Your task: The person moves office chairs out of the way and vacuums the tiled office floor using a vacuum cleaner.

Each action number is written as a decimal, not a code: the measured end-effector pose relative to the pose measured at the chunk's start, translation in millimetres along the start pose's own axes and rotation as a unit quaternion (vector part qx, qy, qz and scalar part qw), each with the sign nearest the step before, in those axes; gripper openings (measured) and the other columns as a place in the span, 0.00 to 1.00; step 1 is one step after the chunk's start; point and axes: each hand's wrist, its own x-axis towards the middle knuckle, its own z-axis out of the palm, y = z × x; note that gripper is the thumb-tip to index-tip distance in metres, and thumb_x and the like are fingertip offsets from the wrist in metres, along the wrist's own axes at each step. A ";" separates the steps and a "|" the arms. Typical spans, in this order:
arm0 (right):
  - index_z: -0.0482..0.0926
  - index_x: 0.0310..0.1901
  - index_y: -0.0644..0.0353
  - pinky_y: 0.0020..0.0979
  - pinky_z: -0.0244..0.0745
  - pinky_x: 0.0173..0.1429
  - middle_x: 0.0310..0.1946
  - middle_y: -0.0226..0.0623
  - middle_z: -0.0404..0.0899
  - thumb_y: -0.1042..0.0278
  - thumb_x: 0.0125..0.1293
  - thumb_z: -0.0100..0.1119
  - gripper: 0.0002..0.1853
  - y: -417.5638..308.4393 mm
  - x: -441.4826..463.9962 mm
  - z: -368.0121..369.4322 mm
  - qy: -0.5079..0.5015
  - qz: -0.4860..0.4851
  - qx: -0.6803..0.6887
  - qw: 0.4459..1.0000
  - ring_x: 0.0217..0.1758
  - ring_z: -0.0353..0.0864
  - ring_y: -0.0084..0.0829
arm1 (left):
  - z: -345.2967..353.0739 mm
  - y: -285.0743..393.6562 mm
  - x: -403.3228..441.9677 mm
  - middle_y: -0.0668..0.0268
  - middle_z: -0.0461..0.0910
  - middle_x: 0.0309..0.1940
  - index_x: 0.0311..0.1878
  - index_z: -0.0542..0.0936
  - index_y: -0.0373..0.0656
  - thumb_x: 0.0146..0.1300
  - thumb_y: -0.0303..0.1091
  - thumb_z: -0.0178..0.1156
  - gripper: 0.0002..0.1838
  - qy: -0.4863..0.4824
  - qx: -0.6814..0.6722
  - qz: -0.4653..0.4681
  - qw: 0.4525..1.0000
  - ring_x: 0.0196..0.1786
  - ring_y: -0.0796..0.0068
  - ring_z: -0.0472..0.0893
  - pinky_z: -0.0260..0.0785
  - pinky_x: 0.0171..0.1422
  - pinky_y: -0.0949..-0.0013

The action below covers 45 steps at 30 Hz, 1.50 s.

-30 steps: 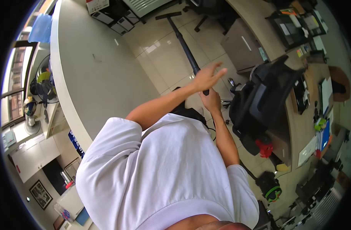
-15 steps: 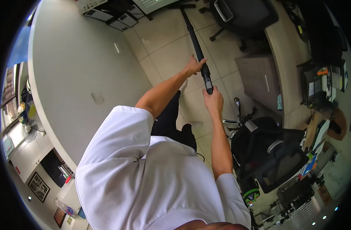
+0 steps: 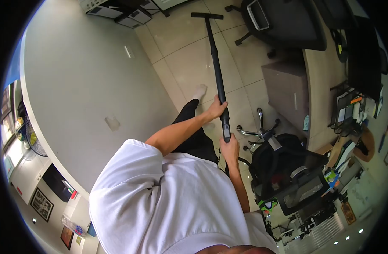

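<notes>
A long black vacuum tube point(image 3: 218, 70) reaches up the view to a flat, wide floor nozzle point(image 3: 207, 16) on the tiles. My left hand point(image 3: 216, 108) has its fingers wrapped round the tube, partway along it. Closer to my body, my right hand point(image 3: 230, 149) grips the end of the black handle point(image 3: 227, 131), which has a grey panel. A dark hose runs near my right wrist, partly hidden.
A large grey tabletop point(image 3: 88, 84) is on my left. At right are an office chair point(image 3: 287, 173), a drawer cabinet point(image 3: 287, 89) and a desk with trays. Another chair point(image 3: 283, 21) stands at the top. My socked foot point(image 3: 200, 91) rests on the floor.
My left hand, earlier raised with fingers spread, has closed round the tube. Tube and both hands sit lower in view. The view has shifted, and my foot now shows more.
</notes>
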 end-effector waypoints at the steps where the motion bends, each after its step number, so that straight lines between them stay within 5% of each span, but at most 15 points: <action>1: 0.80 0.41 0.64 0.58 0.77 0.45 0.32 0.60 0.86 0.56 0.67 0.65 0.17 -3.7 -3.6 -7.4 -0.007 0.019 0.001 1.000 0.40 0.86 0.64 | -0.1 14.5 0.7 0.36 0.82 0.51 0.74 0.54 0.27 0.73 0.45 0.60 0.40 0.001 -0.004 0.001 1.000 0.56 0.43 0.85 0.77 0.61 0.51; 7: 0.81 0.43 0.67 0.58 0.79 0.49 0.34 0.62 0.86 0.55 0.67 0.65 0.19 -52.5 57.3 -6.9 0.083 -0.012 -0.017 0.996 0.42 0.86 0.65 | -22.8 63.6 107.6 0.35 0.80 0.56 0.78 0.54 0.30 0.69 0.38 0.62 0.41 0.159 0.028 0.047 0.986 0.59 0.39 0.83 0.74 0.68 0.52; 9: 0.81 0.44 0.68 0.58 0.79 0.50 0.35 0.63 0.86 0.55 0.67 0.65 0.19 -74.1 97.6 1.8 0.083 -0.034 0.003 0.996 0.44 0.86 0.65 | -29.4 59.8 167.2 0.34 0.80 0.57 0.75 0.57 0.30 0.70 0.38 0.61 0.37 0.282 0.050 0.154 0.946 0.60 0.37 0.82 0.75 0.66 0.49; 12: 0.81 0.45 0.67 0.57 0.80 0.51 0.36 0.62 0.87 0.56 0.68 0.65 0.18 -97.8 122.4 3.7 0.077 -0.032 0.000 0.996 0.44 0.87 0.64 | -60.8 103.8 168.6 0.37 0.80 0.55 0.73 0.60 0.31 0.72 0.38 0.59 0.33 0.216 -0.002 0.137 0.967 0.56 0.41 0.83 0.77 0.60 0.47; 14: 0.80 0.46 0.66 0.57 0.81 0.51 0.36 0.61 0.87 0.57 0.68 0.65 0.18 -100.2 121.0 2.6 0.068 -0.053 -0.002 0.996 0.44 0.88 0.63 | -69.5 104.8 173.3 0.43 0.80 0.50 0.71 0.62 0.32 0.73 0.37 0.58 0.30 0.156 -0.083 0.073 0.981 0.50 0.48 0.84 0.78 0.54 0.48; 15: 0.80 0.46 0.66 0.57 0.81 0.51 0.36 0.61 0.87 0.57 0.68 0.65 0.18 -96.3 112.4 0.2 0.068 -0.057 -0.002 0.996 0.44 0.88 0.63 | -68.0 95.9 168.3 0.59 0.75 0.36 0.68 0.65 0.37 0.76 0.38 0.57 0.24 0.164 -0.077 0.106 0.978 0.30 0.65 0.81 0.79 0.31 0.58; 19: 0.78 0.48 0.64 0.58 0.81 0.49 0.34 0.60 0.87 0.58 0.67 0.66 0.17 -60.6 56.9 -15.5 0.029 -0.070 -0.121 0.990 0.41 0.88 0.63 | -34.2 74.2 88.2 0.59 0.75 0.37 0.70 0.62 0.40 0.79 0.39 0.55 0.24 0.119 -0.162 0.055 0.978 0.28 0.65 0.79 0.79 0.31 0.58; 22: 0.77 0.48 0.64 0.59 0.80 0.48 0.33 0.60 0.86 0.59 0.67 0.65 0.17 -46.1 26.5 -33.6 0.001 -0.053 -0.145 0.988 0.40 0.87 0.63 | -11.4 70.2 51.9 0.51 0.79 0.42 0.80 0.50 0.39 0.78 0.39 0.54 0.36 0.104 -0.188 0.013 0.977 0.32 0.59 0.84 0.82 0.34 0.55; 24: 0.77 0.47 0.63 0.59 0.79 0.48 0.32 0.61 0.86 0.59 0.68 0.64 0.16 -52.2 24.4 -37.1 0.028 -0.014 -0.121 0.992 0.40 0.87 0.64 | -6.0 86.9 47.7 0.44 0.81 0.53 0.83 0.41 0.35 0.77 0.39 0.57 0.45 0.094 -0.136 -0.002 0.986 0.44 0.52 0.86 0.83 0.46 0.52; 25: 0.78 0.46 0.64 0.60 0.79 0.49 0.32 0.60 0.86 0.58 0.67 0.64 0.16 -61.7 31.5 -36.8 0.062 -0.018 -0.108 0.992 0.40 0.87 0.64 | 5.1 46.4 106.3 0.34 0.75 0.66 0.82 0.35 0.27 0.75 0.40 0.60 0.51 0.187 0.009 0.119 0.975 0.58 0.41 0.84 0.79 0.64 0.52; 28: 0.79 0.43 0.65 0.60 0.78 0.49 0.33 0.59 0.87 0.56 0.66 0.65 0.17 -73.6 86.9 -24.1 0.117 -0.015 -0.069 0.991 0.42 0.87 0.64 | -19.8 109.3 132.2 0.29 0.71 0.69 0.80 0.34 0.21 0.74 0.40 0.60 0.52 0.136 0.019 0.058 0.989 0.66 0.35 0.80 0.71 0.73 0.54; 34: 0.80 0.42 0.67 0.58 0.77 0.48 0.33 0.61 0.85 0.54 0.65 0.66 0.20 -40.3 67.1 -17.0 0.050 -0.024 -0.006 0.998 0.42 0.85 0.65 | -14.1 90.6 97.6 0.27 0.76 0.63 0.79 0.33 0.19 0.71 0.37 0.60 0.53 0.135 0.080 0.092 0.983 0.67 0.34 0.78 0.70 0.75 0.53; 41: 0.80 0.42 0.66 0.57 0.78 0.46 0.32 0.60 0.85 0.56 0.64 0.68 0.19 20.2 -62.4 -56.0 0.116 0.066 -0.045 0.990 0.42 0.86 0.65 | 102.4 28.2 -14.6 0.24 0.74 0.63 0.79 0.29 0.20 0.68 0.35 0.60 0.55 0.066 0.070 0.050 0.994 0.65 0.31 0.78 0.72 0.72 0.49; 45: 0.81 0.43 0.65 0.56 0.79 0.48 0.32 0.59 0.86 0.56 0.65 0.67 0.18 10.0 -0.8 -42.3 0.124 0.060 -0.028 0.990 0.42 0.86 0.64 | 87.3 51.4 52.7 0.26 0.78 0.56 0.79 0.30 0.21 0.68 0.34 0.60 0.55 0.083 0.100 0.058 0.990 0.58 0.32 0.82 0.77 0.64 0.46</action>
